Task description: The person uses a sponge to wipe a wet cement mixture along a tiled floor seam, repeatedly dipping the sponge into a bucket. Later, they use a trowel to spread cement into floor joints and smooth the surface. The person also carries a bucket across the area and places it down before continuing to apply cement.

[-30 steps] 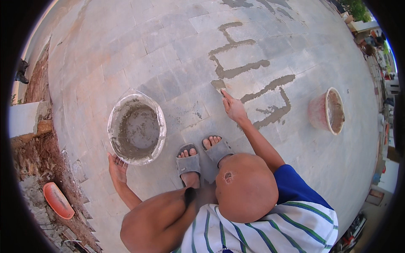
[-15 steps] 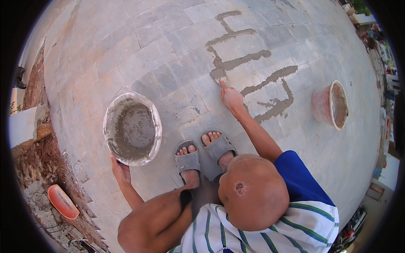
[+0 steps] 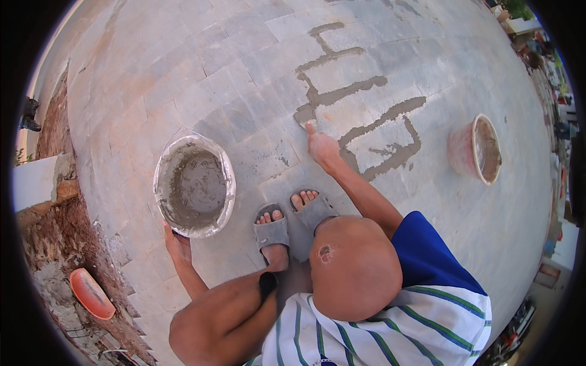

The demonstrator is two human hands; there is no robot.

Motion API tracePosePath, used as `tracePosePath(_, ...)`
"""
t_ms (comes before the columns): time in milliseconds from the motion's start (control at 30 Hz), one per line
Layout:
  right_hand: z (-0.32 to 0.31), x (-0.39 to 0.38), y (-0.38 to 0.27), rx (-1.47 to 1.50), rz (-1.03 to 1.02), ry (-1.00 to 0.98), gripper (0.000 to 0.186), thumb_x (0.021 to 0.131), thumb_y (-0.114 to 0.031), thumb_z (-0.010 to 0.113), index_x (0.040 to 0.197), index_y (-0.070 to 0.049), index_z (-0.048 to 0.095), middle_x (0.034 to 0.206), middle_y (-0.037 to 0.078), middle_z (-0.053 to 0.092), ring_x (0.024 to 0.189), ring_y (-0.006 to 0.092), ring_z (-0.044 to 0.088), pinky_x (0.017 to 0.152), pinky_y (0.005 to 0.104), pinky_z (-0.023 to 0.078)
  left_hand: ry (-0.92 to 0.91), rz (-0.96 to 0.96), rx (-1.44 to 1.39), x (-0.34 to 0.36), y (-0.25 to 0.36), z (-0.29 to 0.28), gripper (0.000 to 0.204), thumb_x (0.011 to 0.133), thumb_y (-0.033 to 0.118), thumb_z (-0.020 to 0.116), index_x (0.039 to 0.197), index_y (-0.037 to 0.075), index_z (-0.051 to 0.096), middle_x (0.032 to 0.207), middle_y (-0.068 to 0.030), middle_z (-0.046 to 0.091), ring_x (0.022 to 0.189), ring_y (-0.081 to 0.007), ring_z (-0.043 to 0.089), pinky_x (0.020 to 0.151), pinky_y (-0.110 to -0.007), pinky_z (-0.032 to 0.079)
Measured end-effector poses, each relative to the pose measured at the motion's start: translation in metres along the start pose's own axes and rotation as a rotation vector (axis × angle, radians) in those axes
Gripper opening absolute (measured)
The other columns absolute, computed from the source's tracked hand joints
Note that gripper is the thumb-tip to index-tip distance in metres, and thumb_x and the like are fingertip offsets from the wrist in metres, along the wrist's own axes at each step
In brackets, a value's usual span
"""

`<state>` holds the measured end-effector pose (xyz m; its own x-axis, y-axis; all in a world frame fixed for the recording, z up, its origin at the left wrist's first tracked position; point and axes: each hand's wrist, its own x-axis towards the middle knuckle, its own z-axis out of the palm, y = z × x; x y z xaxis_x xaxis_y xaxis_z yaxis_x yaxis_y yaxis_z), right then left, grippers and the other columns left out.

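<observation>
My right hand (image 3: 321,147) is closed around a small putty knife (image 3: 308,122), mostly hidden by the fingers. Its blade lies against the paving at the lower end of a wet grey mortar line (image 3: 334,95). A second mortar line (image 3: 397,112) runs around a paver just right of the hand. At the left stands a white-rimmed bucket (image 3: 228,201), its inside coated with wet grey mortar (image 3: 201,192). My left hand (image 3: 178,245) grips the bucket's near side low down; the fingertips are hidden, and a dark edge shows between hand and bucket.
A pinkish bucket (image 3: 462,151) stands on the paving (image 3: 256,110) at the right. An orange scoop-like tub (image 3: 91,294) lies on the rough earth at the lower left. My sandalled feet (image 3: 271,229) are between the bucket and the mortar lines.
My right hand and the putty knife have moved slightly toward me and left, and the mortar at the line's lower end reaches a little nearer. The left hand stays at the bucket.
</observation>
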<state>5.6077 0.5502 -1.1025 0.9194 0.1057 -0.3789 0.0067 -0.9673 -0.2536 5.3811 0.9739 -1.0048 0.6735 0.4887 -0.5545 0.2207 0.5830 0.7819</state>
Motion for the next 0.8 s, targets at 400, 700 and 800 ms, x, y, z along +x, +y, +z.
tracePosePath(400, -0.003, -0.008, -0.018, 0.112, -0.029, 0.012, 0.045, 0.095, -0.024, 0.037, 0.138, -0.014, 0.038, 0.084, 0.027, 0.064, 0.079, 0.0430, 0.064, 0.070, 0.0528, 0.051, 0.004, 0.052, -0.037, 0.004, -0.009, -0.015, 0.046, 0.098, 0.037, 0.044, 0.128, 0.003, 0.047, 0.126, -0.0080, 0.054, 0.113, -0.0196, 0.053, 0.097, -0.036, 0.044)
tracePosePath(700, -0.101, 0.088, 0.000, 0.402, 0.313, -0.402, 0.023, 0.084, -0.007, 0.042, 0.068, 0.002, 0.056, 0.054, 0.018, 0.057, 0.052, 0.0278, 0.065, 0.055, 0.0396, 0.053, -0.028, 0.034, -0.085, 0.005, -0.012, -0.017, 0.048, 0.098, 0.039, 0.043, 0.130, 0.003, 0.045, 0.129, -0.0076, 0.053, 0.116, -0.0206, 0.052, 0.098, -0.037, 0.042)
tracePosePath(800, -0.102, 0.109, -0.024, 0.278, 0.397, -0.500, 0.026, 0.079, 0.000, 0.042, 0.053, -0.002, 0.043, 0.052, 0.013, 0.053, 0.050, 0.0239, 0.064, 0.050, 0.0354, 0.051, -0.062, 0.033, -0.080, 0.009, -0.013, -0.018, 0.048, 0.098, 0.039, 0.043, 0.129, 0.003, 0.046, 0.129, -0.0073, 0.052, 0.116, -0.0205, 0.052, 0.099, -0.038, 0.041)
